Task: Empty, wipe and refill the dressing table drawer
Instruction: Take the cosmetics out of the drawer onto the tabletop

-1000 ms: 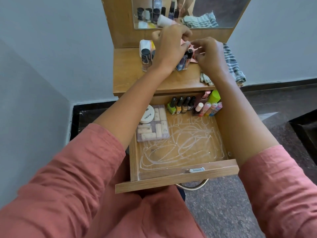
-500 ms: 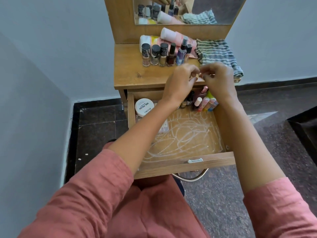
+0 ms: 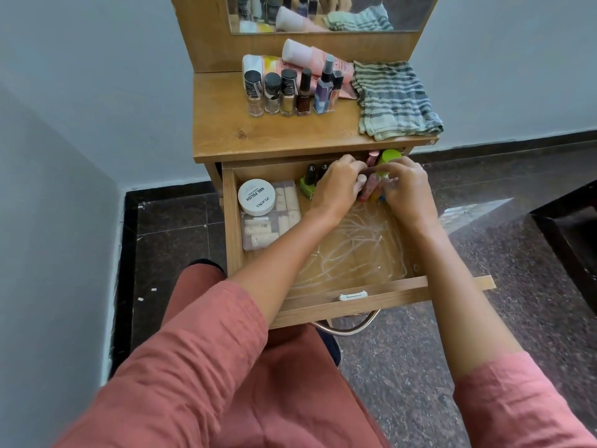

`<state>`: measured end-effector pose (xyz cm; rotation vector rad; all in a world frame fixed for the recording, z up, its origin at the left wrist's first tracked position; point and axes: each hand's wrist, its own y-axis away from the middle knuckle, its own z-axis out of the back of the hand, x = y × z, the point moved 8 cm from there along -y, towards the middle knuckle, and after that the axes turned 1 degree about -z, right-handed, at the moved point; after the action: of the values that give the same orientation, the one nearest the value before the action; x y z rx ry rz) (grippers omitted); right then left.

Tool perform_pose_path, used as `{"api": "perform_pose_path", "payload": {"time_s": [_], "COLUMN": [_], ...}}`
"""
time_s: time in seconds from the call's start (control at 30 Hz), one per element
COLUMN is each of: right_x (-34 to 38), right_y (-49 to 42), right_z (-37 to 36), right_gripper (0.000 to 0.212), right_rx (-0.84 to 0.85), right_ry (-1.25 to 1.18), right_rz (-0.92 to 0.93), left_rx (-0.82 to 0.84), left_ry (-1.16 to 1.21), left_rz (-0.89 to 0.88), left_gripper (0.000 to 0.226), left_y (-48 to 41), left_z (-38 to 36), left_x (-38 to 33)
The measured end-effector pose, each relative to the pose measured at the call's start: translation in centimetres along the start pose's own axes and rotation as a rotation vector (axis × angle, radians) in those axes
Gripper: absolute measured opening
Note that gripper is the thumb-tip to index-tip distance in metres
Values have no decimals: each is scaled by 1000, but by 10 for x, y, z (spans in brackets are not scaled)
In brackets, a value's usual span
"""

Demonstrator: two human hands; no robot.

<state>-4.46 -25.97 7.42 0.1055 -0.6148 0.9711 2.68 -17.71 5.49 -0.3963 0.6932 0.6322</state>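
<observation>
The wooden drawer (image 3: pixel 387 294) is pulled out, and white scribble marks cover its floor. At its back edge my left hand (image 3: pixel 337 187) and my right hand (image 3: pixel 405 185) meet. Together they pinch a slim dark-pink tube (image 3: pixel 371 170) above several small tubes and bottles standing there. A green nail polish bottle (image 3: pixel 307 185) stands just left of my left hand. A green-capped item (image 3: pixel 389 155) shows behind my right hand. A white round jar (image 3: pixel 256 197) rests on a clear compartment box (image 3: pixel 271 226) in the drawer's back left corner.
On the table top (image 3: pixel 274 134) a row of nail polish bottles (image 3: pixel 284 92) stands in front of lying pink tubes (image 3: pixel 300 53). A striped cloth (image 3: pixel 395 100) lies at the right. The mirror (image 3: pixel 323 11) rises behind. My knees sit under the drawer.
Both hands came down from the bottles on the table top to the back of the drawer, carrying a small item pinched between them. The view has tilted down slightly.
</observation>
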Motion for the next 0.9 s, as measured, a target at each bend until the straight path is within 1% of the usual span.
{"api": "perform_pose_path", "payload": {"time_s": [0.07,0.17,0.27,0.37,0.47,0.6,0.7,0.8,0.9], "right_x": [5,12,15,14,11,11,17,32,53], "right_y": [1,0,-2,-3,-4,-3,0,-3,-10], "right_z": [-4,-9,-13,-18,-17,-15,-5,9,26], "right_gripper": [29,28,33,23,11,17,20,22,19], "right_rx": [12,32,31,50,43,70,53,38,-7], "right_ry": [71,174,228,259,217,142,63,-51,-127], "right_rz": [42,94,130,117,81,27,4,18,43], "left_rx": [5,18,22,19,21,20,-7,-47,-115], "left_ry": [1,-10,-16,-13,-11,5,33,56,96], "left_rz": [8,33,52,60,58,36,12,-13,-50], "left_gripper": [25,25,23,19,17,16,15,15,13], "left_y": [0,-1,-1,0,0,2,3,2,0], "left_z": [-3,-7,-8,-7,-6,-1,11,33,63], "left_x": [0,3,6,5,4,4,2,-5,-16]}}
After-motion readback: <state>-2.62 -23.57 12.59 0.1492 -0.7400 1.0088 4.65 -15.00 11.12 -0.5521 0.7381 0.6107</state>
